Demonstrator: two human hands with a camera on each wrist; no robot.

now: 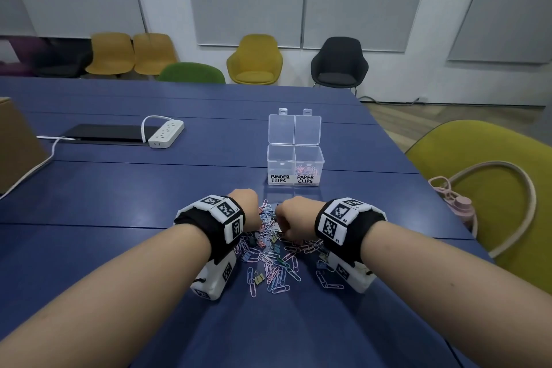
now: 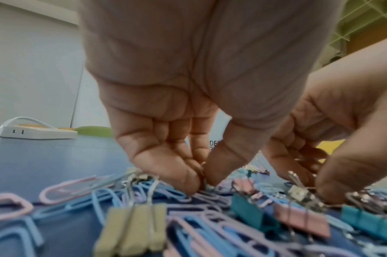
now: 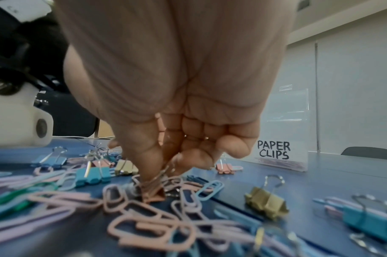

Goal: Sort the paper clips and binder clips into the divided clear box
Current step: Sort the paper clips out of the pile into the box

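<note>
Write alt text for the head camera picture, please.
Two hands dig into a pile of clips on a blue table. Behind it stands an open clear box: paper clips fill one half, the binder-clip half looks empty.

A clear divided box (image 1: pixel 295 169) stands on the desk (image 1: pixel 119 188) with two handwritten labels in black capitals on white along its front. The left compartment's label (image 1: pixel 280 179) reads "BINDER CLIPS". The right compartment's label (image 1: pixel 305 179) reads "PAPER CLIPS", and the same words show large and plain in the right wrist view. Black-and-white square code markers sit on the bands worn at both wrists; beside those on the right wrist band (image 1: pixel 343 219) are tiny marks "R1" and "R2"
</note>
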